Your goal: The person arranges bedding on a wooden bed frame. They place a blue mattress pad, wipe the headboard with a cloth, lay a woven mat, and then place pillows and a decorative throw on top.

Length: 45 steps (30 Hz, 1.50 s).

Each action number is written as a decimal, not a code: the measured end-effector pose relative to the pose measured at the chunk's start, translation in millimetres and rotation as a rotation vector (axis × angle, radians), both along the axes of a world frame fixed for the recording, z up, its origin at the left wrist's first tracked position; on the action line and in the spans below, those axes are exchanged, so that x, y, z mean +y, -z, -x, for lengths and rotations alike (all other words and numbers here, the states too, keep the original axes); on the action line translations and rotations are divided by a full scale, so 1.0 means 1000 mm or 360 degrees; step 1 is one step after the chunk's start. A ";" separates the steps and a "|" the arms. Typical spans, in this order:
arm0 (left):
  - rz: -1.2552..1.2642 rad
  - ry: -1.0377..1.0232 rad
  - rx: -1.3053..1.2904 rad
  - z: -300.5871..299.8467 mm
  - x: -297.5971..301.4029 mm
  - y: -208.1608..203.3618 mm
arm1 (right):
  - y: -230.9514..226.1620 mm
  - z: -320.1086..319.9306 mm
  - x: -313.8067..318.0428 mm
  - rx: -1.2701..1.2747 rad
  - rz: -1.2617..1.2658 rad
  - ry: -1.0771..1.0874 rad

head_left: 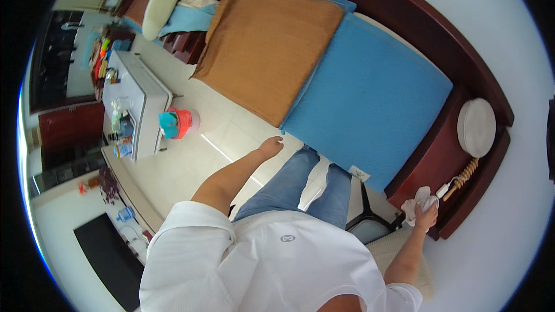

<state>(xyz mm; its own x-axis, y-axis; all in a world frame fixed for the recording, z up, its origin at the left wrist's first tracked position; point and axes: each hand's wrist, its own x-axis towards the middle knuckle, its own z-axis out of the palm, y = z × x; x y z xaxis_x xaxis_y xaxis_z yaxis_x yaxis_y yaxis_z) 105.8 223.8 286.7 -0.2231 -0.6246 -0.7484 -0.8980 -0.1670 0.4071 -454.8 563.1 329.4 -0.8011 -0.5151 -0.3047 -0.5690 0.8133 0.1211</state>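
At the right, my right hand (426, 219) is closed on a crumpled white cloth (409, 211) over the end of the dark red wooden armrest (417, 179). Just beyond its fingers lie a small white-ended object (442, 190) and a beaded wooden stick (464, 178). My left hand (271, 147) hangs over the floor in front of the seat, its fingers loosely curled with nothing seen in them. Closest to it is the front corner of a blue quilted seat cover (370, 98), which lies beside a brown one (269, 40).
A round, pale, flat object (477, 127) rests on the armrest. Below it stands a dark-framed chair or stool (370, 225). Across the tiled floor (191, 179) are a red and pink bucket (184, 122), a white table (141, 89) with several items, and a black television (107, 260).
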 end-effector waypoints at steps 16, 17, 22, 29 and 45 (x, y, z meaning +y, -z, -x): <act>0.0730 0.0089 -0.0679 -0.187 -0.185 0.020 | 0.102 -0.109 -0.196 -0.0900 0.0416 -0.0128; 0.0757 0.0066 -0.0789 -0.207 -0.205 0.030 | 0.105 -0.130 -0.211 -0.0989 0.0313 -0.0021; 0.0882 -0.0427 -0.0748 -0.300 -0.320 0.086 | 0.136 -0.278 -0.290 -0.1222 0.0055 -0.0319; 0.1058 -0.0369 -0.0937 -0.373 -0.398 0.142 | 0.096 -0.462 -0.434 -0.1682 0.0090 -0.0437; 0.1220 -0.0113 -0.0185 -0.373 -0.458 0.132 | 0.069 -0.593 -0.676 -0.1955 0.0658 -0.0655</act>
<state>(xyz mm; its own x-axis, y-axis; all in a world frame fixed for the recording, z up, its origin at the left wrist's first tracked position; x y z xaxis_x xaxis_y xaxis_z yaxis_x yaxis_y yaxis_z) 478.9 -234.1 155.1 -0.1098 -0.9869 -0.1179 -0.9396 0.0644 0.3362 138.5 -112.9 260.4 0.1053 -0.8760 -0.4706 -0.3406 0.4129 -0.8447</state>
